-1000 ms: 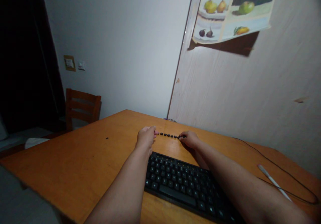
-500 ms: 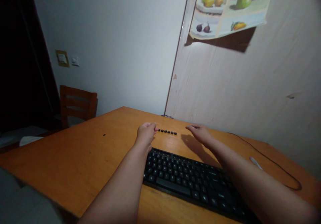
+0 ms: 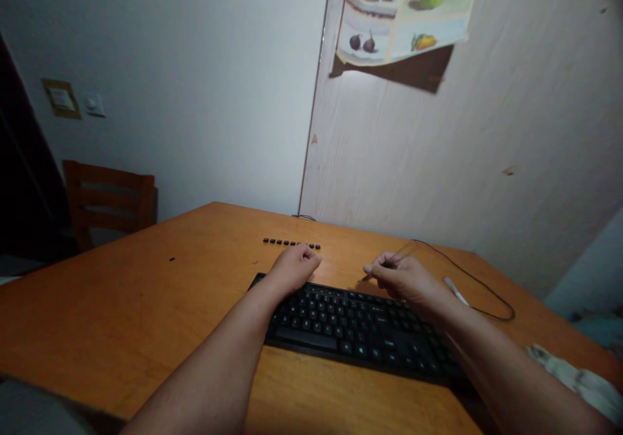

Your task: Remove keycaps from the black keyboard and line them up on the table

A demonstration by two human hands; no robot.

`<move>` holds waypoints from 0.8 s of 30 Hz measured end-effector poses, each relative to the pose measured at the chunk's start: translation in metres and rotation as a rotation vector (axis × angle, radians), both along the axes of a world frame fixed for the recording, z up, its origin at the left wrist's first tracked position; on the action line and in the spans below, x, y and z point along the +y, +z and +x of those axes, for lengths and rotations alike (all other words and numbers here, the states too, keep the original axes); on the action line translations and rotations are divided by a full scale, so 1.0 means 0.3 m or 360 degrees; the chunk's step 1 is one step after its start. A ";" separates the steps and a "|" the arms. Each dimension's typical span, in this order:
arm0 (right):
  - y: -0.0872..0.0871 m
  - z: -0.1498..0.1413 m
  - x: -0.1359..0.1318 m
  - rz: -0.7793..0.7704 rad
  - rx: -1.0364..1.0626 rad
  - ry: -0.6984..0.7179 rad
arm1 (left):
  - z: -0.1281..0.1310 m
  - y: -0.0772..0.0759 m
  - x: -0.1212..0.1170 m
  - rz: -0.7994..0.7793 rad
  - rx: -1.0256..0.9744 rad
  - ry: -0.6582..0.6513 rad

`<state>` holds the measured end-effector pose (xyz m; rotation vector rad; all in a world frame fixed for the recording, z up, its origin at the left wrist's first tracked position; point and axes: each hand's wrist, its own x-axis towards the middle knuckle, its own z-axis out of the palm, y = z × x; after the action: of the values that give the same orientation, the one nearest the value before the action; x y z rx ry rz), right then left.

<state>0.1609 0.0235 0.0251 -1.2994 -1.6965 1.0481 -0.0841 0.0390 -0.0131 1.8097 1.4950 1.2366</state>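
Observation:
My left hand (image 3: 296, 267) rests at the keyboard's far edge with its fingers curled closed; whatever may be inside them is hidden. A row of several small black keycaps (image 3: 279, 242) lies just beyond it, partly covered by the hand. In my right hand (image 3: 400, 278) is a thin pointed tool (image 3: 364, 280), pinched between thumb and fingers, its dark tip pointing left. Blur and the fingers conceal its exact kind. The black keyboard (image 3: 335, 328) lies below both hands, with its right part under my right forearm.
One small black piece (image 3: 172, 259) lies apart on the wooden table (image 3: 121, 311) at left. To the right are a white pen-like object (image 3: 455, 291), a dark cable (image 3: 479, 284) and a crumpled cloth (image 3: 579, 383). A wooden chair (image 3: 109, 195) stands beyond the table, before the wall.
My left hand has moved from the keycap row's left end toward the keyboard. My right hand has come down and nearer, and a thin tool now shows in it. The view has turned right.

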 end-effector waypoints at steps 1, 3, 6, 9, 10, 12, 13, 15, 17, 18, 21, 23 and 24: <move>-0.015 -0.002 0.001 0.0036 -0.0016 0.0003 | 0.004 -0.005 0.000 0.0012 0.0047 -0.0047; -0.047 -0.010 0.010 0.0098 -0.0045 0.0031 | 0.007 -0.011 0.000 0.0035 0.0106 -0.0119; -0.080 -0.028 0.022 0.0182 -0.0099 0.0072 | 0.000 -0.018 0.006 0.0033 0.0130 -0.0134; -0.089 -0.040 0.026 0.0243 -0.0154 0.0094 | -0.014 -0.028 0.019 0.0029 0.0128 -0.0071; -0.091 -0.041 0.026 0.0254 -0.0171 0.0104 | -0.020 -0.031 0.025 0.0035 0.0135 -0.0044; -0.097 -0.039 0.030 0.0277 -0.0210 0.0116 | -0.030 -0.033 0.035 0.0050 0.0151 0.0018; -0.102 -0.037 0.032 0.0294 -0.0233 0.0122 | -0.035 -0.033 0.039 0.0052 0.0157 0.0055; -0.116 -0.031 0.040 0.0330 -0.0284 0.0128 | -0.044 -0.031 0.045 0.0032 0.0155 0.0136; -0.128 -0.025 0.047 0.0360 -0.0324 0.0135 | -0.050 -0.027 0.047 0.0000 0.0157 0.0201; -0.132 -0.024 0.049 0.0370 -0.0341 0.0141 | -0.051 -0.026 0.047 -0.0007 0.0166 0.0216; -0.134 -0.026 0.048 0.0397 -0.0382 0.0137 | -0.049 -0.026 0.044 -0.0002 0.0186 0.0211; -0.129 -0.033 0.041 0.0399 -0.0389 0.0122 | -0.044 -0.027 0.041 0.0001 0.0195 0.0178; -0.126 -0.038 0.037 0.0401 -0.0387 0.0112 | -0.041 -0.029 0.040 0.0008 0.0207 0.0160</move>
<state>0.1496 0.0346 -0.0129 -1.2485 -1.9960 0.7076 -0.0963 0.0512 -0.0217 1.8701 1.6737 1.1897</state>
